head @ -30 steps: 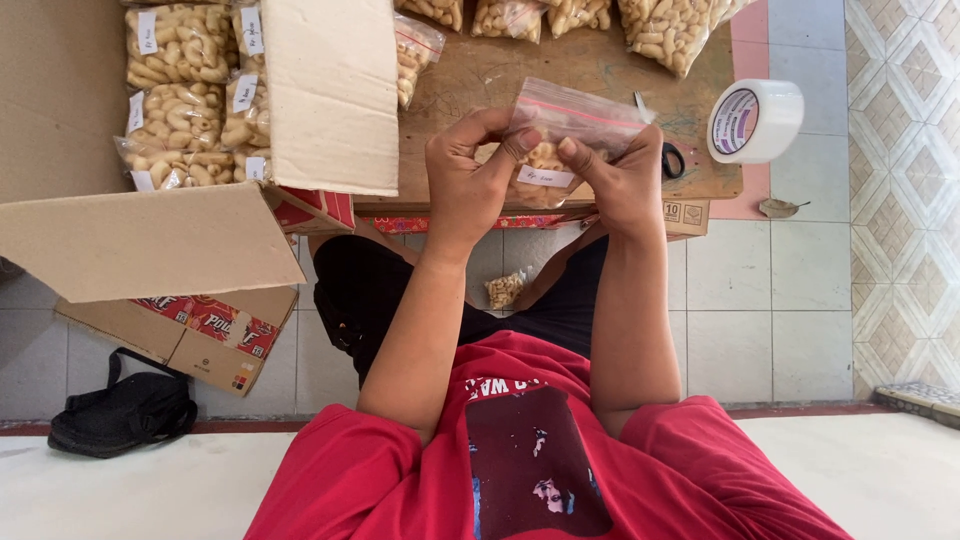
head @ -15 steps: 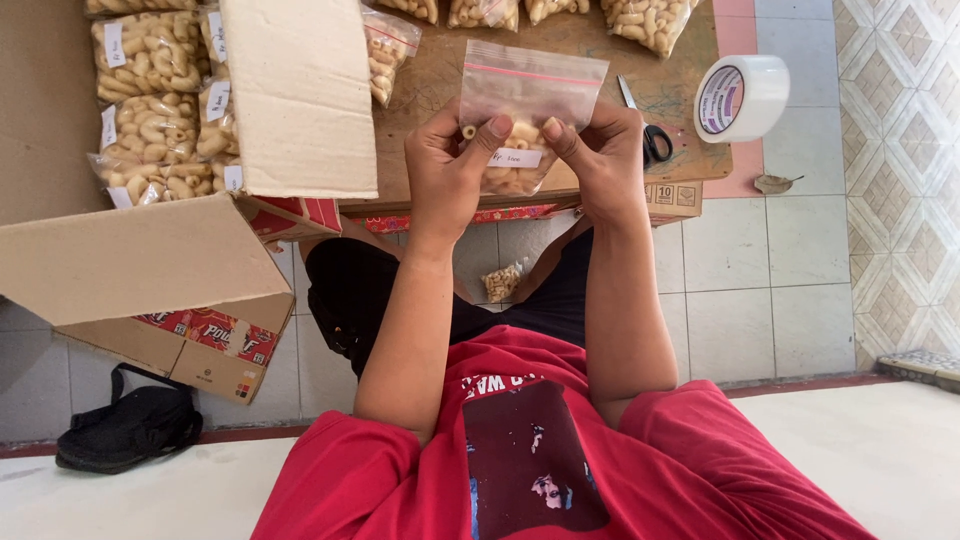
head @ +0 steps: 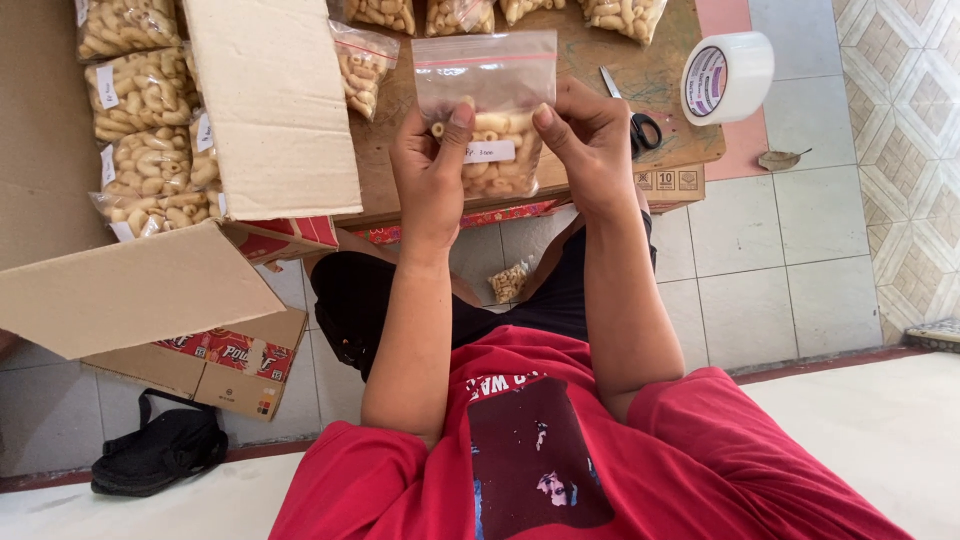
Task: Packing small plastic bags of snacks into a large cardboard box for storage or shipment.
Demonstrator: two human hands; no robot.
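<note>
One tape roll [head: 727, 78], one pair of scissors [head: 634, 118], two hands, one open carton [head: 270, 110], one black bag [head: 160, 450]

Pale grey floor tiles [head: 745, 300], patterned tiles [head: 900, 150], low wooden table [head: 660, 90].

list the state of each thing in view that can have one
clear plastic zip bag of pasta: held upright, about half full
left hand: gripping the bag
right hand: gripping the bag
brown cardboard box: flaps open, filled bags inside
black-handled scissors: lying on the wooden table
</note>
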